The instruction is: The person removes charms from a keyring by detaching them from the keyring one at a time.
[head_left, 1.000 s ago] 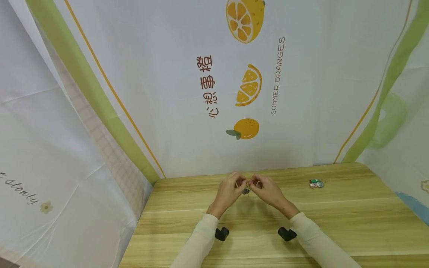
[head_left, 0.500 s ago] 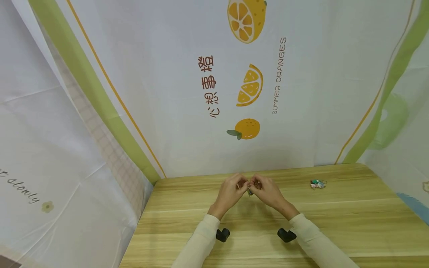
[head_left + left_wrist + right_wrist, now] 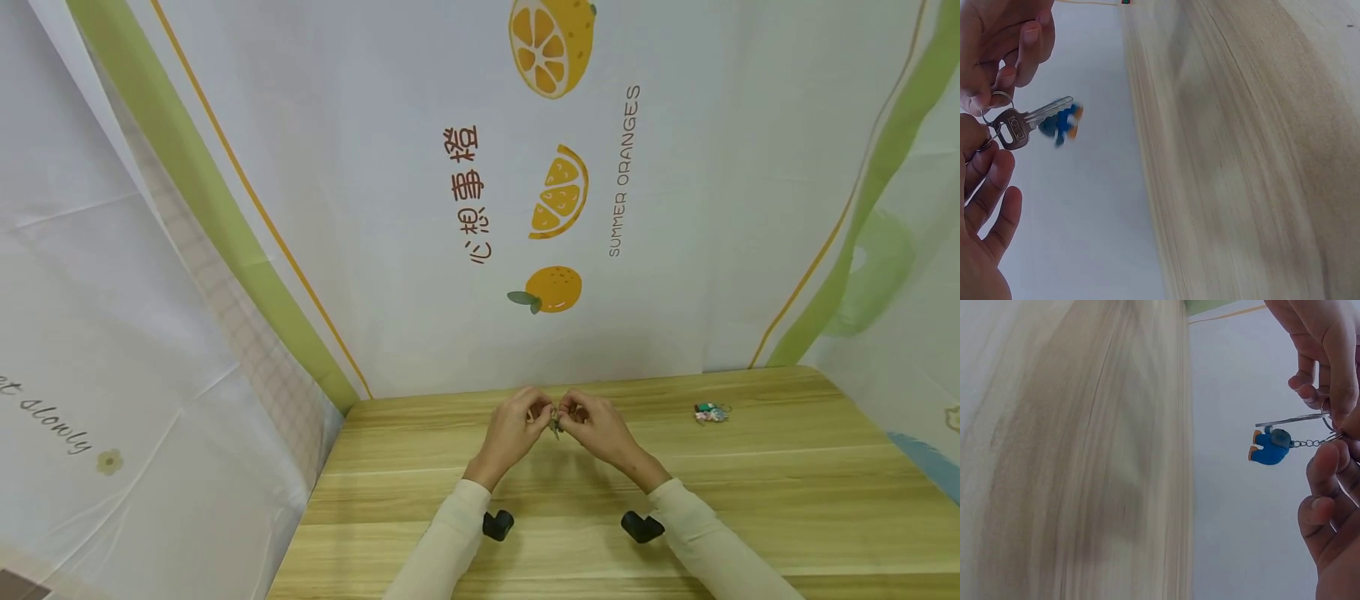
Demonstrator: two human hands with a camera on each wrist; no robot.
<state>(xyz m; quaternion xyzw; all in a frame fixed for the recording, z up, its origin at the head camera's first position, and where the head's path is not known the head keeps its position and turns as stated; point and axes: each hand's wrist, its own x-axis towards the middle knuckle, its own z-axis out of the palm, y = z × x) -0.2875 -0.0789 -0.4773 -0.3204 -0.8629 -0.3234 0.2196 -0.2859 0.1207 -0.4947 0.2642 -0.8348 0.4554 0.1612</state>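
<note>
In the head view my left hand (image 3: pixel 517 421) and right hand (image 3: pixel 596 425) meet fingertip to fingertip over the table. Between them both pinch a thin metal key ring (image 3: pixel 1002 94), whose far part is covered by fingers. A silver key (image 3: pixel 1017 129) hangs from it, its toothed blade pointing down. Beside the key dangles a small blue figure charm (image 3: pixel 1270 447) with orange feet, on a short chain (image 3: pixel 1307 443). In the right wrist view the key shows edge-on. The charm is partly behind the key in the left wrist view.
A small bunch of charms (image 3: pixel 711 413), green, pink and bluish, lies on the wooden table (image 3: pixel 420 492) to the right. Two black angular pieces (image 3: pixel 498 526) show beside the forearms. A white printed curtain (image 3: pixel 420 333) hangs behind the table's back edge.
The key and charm have swung and turned slightly under the fingertips. Both hands stay in nearly the same place, still pinching together.
</note>
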